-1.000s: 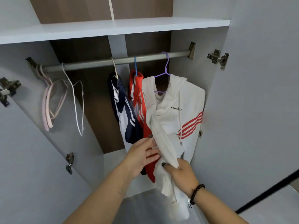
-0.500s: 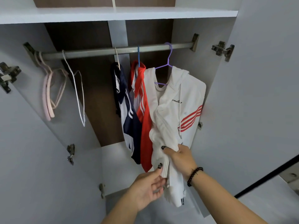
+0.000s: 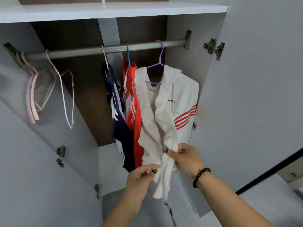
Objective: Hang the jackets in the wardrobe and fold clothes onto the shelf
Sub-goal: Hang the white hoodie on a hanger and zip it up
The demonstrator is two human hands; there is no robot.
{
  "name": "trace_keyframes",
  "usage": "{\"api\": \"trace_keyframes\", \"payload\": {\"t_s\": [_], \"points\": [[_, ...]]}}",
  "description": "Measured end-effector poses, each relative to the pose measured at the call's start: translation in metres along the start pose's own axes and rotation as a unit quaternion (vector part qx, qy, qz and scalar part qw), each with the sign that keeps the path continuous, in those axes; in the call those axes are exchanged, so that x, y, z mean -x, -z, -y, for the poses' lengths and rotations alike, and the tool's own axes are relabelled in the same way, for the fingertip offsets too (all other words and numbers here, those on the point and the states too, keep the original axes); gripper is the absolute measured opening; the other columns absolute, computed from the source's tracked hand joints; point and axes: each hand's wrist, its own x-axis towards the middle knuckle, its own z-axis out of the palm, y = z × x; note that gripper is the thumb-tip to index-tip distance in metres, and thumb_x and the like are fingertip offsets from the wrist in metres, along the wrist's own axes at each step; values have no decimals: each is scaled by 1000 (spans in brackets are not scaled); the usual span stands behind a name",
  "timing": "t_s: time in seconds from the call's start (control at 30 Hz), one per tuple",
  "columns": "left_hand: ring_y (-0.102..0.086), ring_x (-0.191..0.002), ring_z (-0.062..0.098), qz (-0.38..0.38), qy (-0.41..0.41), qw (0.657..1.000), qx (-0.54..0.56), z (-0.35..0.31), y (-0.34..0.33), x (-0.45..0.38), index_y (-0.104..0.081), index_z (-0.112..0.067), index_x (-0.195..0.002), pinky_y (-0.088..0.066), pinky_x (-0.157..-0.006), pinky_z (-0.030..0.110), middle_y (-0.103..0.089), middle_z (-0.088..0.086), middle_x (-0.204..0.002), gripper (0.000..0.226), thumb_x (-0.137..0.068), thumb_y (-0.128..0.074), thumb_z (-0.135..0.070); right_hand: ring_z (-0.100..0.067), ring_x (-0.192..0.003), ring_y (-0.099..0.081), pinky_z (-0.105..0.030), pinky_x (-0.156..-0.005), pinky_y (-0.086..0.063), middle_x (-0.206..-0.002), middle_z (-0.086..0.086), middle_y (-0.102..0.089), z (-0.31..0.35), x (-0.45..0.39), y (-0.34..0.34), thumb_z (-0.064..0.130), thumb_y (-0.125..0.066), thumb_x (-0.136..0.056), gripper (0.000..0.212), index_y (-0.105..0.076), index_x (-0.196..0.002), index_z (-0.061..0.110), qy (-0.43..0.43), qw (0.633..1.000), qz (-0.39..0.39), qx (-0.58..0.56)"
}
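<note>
Head view looked into an open wardrobe (image 3: 188,66), where a white jacket (image 3: 178,102) with red stripes on its sleeve hung on a purple hanger (image 3: 159,63) toward the right end of the rail (image 3: 91,50). Just to its left, touching it, hung a red jacket (image 3: 133,112) on a blue hanger (image 3: 128,54), and beside that a navy jacket (image 3: 118,126) on a pale hanger (image 3: 105,57). Near the left end of the rail, well apart from the jackets, hung a bunch of bare pink hangers (image 3: 32,95) and a bare white hanger (image 3: 65,99).

Both hands were at the lower front of the white jacket. The left hand (image 3: 139,179) had its grip pinched together on the left front edge near the hem, thumb and fingertips closed on the cloth. The right hand (image 3: 185,158), with a dark bead bracelet (image 3: 200,176) on the wrist, had its grip closed on the right front edge a little higher. The two edges were drawn together between the hands. A zip pull (image 3: 166,203) dangled below the hem.

A white shelf (image 3: 114,11) ran above the rail. The right door (image 3: 262,95) stood open beside the white jacket.
</note>
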Motion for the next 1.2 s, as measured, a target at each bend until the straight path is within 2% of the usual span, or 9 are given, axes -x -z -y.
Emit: {"api": "trace_keyframes", "payload": {"t_s": [0.13,0.2,0.3,0.43,0.6,0.77,0.9,1.03,1.2], "points": [[-63,-87,15,16,-95,985,-140,-9,-14,15,-77,-29,-75,-55,-82,36,-64,-1,-94,8,-71,-72,-24,-27,-80,-70,-32,-62,-58,-84,-18,-66,10,5,0,6,-77,-78,21,-56,-74,5,-25,997,1,-75],[-62,-78,11,-2,-129,966,-222,-8,-20,15,-75,-31,-74,-56,-72,32,-60,-5,-87,21,-61,-74,-48,-28,-82,-69,-31,-62,-58,-85,-19,-63,13,7,-4,6,-77,-79,22,-55,-74,5,-28,997,3,-73],[-59,-70,17,-28,-140,949,-282,-14,-31,14,-72,-18,-70,-53,-70,41,-60,2,-80,28,-71,-72,-46,-23,-76,-66,-29,-63,-59,-77,-14,-60,20,9,-5,3,-74,-81,21,-55,-71,6,-26,997,14,-67],[-67,-86,35,-8,-2,1000,-17,-23,-36,9,-70,4,-89,-52,-87,54,-69,24,-96,41,-83,-72,-36,-21,-80,-69,-29,-71,-59,-83,-14,-68,24,14,5,3,-66,-86,3,-63,-85,1,-11,997,14,-72],[-74,-79,20,-13,117,942,316,-38,-41,4,-67,3,-98,-61,-73,35,-75,14,-93,14,-91,-62,-7,-19,-59,-63,-27,-55,-53,-65,-13,-66,-4,28,28,6,-67,-85,10,-63,-79,0,8,998,-58,-30],[-73,-90,22,-11,109,942,317,-46,-51,-4,-67,3,-105,-60,-80,34,-74,14,-102,21,-87,-67,-8,-16,-53,-61,-22,-50,-46,-58,-10,-66,-35,50,27,30,-69,-86,34,-67,-61,6,-105,994,-34,19],[-72,-95,22,-2,80,965,250,-50,-58,-8,-69,-2,-106,-58,-80,32,-74,10,-103,25,-85,-70,-15,-12,-58,-60,-22,-54,-38,-81,-10,-74,-38,55,20,45,-57,-91,43,-73,-84,6,-174,979,23,-104],[-71,-84,15,10,64,983,174,-52,-57,-6,-72,-9,-105,-51,-67,24,-76,6,-99,26,-85,-71,-26,-13,-45,-48,-22,-43,-45,-74,-16,-68,-34,52,15,35,-62,-85,35,-72,-88,1,-173,927,29,-333],[-65,-70,9,29,77,988,129,-54,-52,-1,-75,-16,-101,-45,-64,23,-76,3,-94,25,-84,-70,-34,-17,-53,-61,-23,-47,-52,-74,-18,-67,-26,50,20,26,-76,-64,31,-73,-82,1,-137,941,90,-298]]}}
